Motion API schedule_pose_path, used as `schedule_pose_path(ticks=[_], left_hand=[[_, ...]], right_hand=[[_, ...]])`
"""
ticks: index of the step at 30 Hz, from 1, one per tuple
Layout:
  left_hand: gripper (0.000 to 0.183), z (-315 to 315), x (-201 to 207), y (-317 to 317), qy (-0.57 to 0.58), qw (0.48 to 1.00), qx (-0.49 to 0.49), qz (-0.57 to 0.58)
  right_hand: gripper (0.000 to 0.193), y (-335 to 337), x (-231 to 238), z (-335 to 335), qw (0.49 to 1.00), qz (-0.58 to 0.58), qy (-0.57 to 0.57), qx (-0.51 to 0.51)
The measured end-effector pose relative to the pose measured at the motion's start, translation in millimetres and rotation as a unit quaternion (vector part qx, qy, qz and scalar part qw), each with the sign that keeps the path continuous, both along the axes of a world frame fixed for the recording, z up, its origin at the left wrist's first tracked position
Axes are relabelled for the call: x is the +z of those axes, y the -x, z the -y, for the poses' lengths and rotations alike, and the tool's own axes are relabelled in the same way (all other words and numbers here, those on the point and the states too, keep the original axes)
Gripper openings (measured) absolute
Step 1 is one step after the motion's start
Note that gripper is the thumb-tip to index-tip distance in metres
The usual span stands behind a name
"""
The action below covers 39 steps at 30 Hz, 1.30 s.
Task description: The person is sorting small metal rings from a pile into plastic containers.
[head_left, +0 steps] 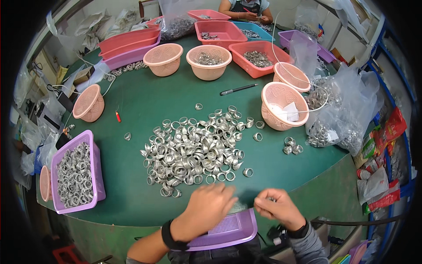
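A heap of silver metal rings (193, 149) lies in the middle of the green table. My left hand (206, 209) is just in front of the heap's near edge, back upward. Its fingers are smeared by motion, and I cannot tell whether they hold anything. To its right, my right hand (280, 207) is closed, thumb against the fingers, with a small piece of silver metal, apparently a ring, showing inside the curl. Below both hands, a purple plastic basket (239, 235) sits at the table's front edge, over my lap. A single loose ring (248, 172) lies between heap and right hand.
At left stands a purple basket (97, 185) full of rings. Pink baskets (163, 59) and red trays (220, 33) line the back; a pen (238, 89) lies before them. Bags of rings (345, 105) crowd the right. Another person (246, 11) works at the far side.
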<state>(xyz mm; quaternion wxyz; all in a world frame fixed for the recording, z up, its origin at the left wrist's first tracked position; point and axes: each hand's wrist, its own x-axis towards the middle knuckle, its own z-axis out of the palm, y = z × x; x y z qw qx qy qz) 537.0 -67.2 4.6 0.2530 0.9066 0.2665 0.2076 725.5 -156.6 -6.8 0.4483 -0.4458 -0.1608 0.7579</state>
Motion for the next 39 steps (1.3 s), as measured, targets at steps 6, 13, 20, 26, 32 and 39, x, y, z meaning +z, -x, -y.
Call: schedule_pose_path(ticks=[6, 13, 20, 26, 32, 39], left_hand=[[0.023, -10.6, -38.5, -25.0, -0.048, 0.984, 0.009, -0.171], [0.020, 19.1, -24.6, 17.7, 0.377, 0.919, 0.071, 0.089], [0.016, 43.0, -19.0, 40.8, 0.583, 0.749, 0.077, 0.306], [0.014, 46.0, -21.2, 52.8, 0.572, 0.754, 0.084, 0.312], [0.014, 42.2, -5.2, 43.7, 0.227, 0.959, 0.031, 0.168], [0.014, 12.2, 2.7, 25.9, 0.016, 0.993, 0.064, 0.097]], right_hand=[[0.020, -4.6, -13.5, -52.3, 0.589, 0.761, -0.238, 0.131], [0.030, 15.2, 15.3, -32.7, 0.768, 0.557, -0.299, 0.096], [0.034, 44.7, 16.4, -17.1, 0.814, 0.465, -0.318, 0.142], [0.035, 60.3, 9.8, -16.2, 0.826, 0.440, -0.335, 0.105], [0.058, 50.8, 2.3, -3.3, 0.976, -0.069, -0.111, 0.173], [0.018, 23.6, 10.0, -21.1, 0.997, 0.055, -0.022, 0.056]])
